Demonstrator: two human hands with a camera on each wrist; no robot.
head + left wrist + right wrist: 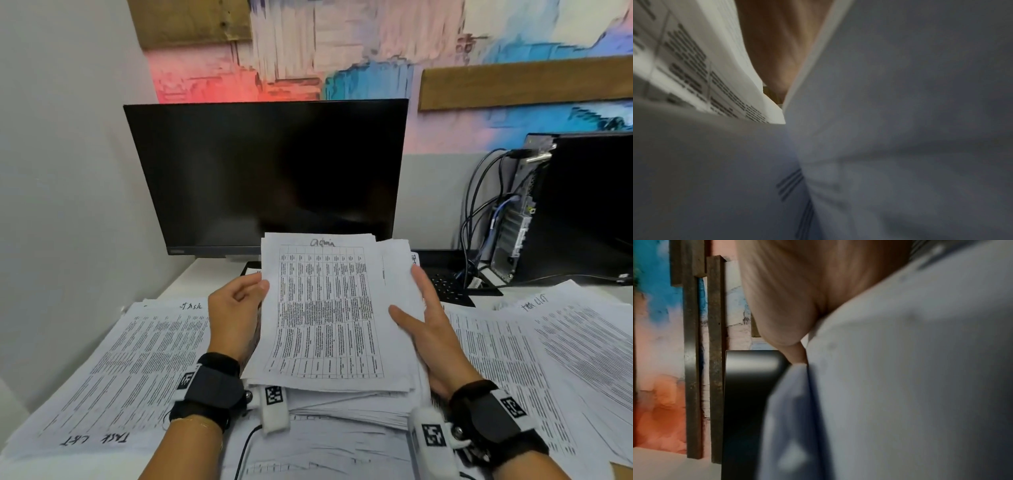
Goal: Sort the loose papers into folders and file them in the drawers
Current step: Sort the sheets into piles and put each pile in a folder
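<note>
A thick stack of printed papers (325, 315), with a table and a handwritten heading on its top sheet, is held tilted up above the desk's middle. My left hand (239, 301) grips its left edge, thumb on the top sheet. My right hand (418, 308) holds the right edge, thumb on the front and fingers behind. In the left wrist view the papers (900, 113) fill the picture beside my palm (777, 48). The right wrist view shows my palm (797, 288) against the sheets (920, 369). No folder or drawer is in view.
One spread pile of printed sheets (137, 359) lies on the desk at left, another pile (531, 342) at right. A dark monitor (267, 178) stands behind, a keyboard (445, 284) below it. A computer tower (565, 205) with cables sits at back right.
</note>
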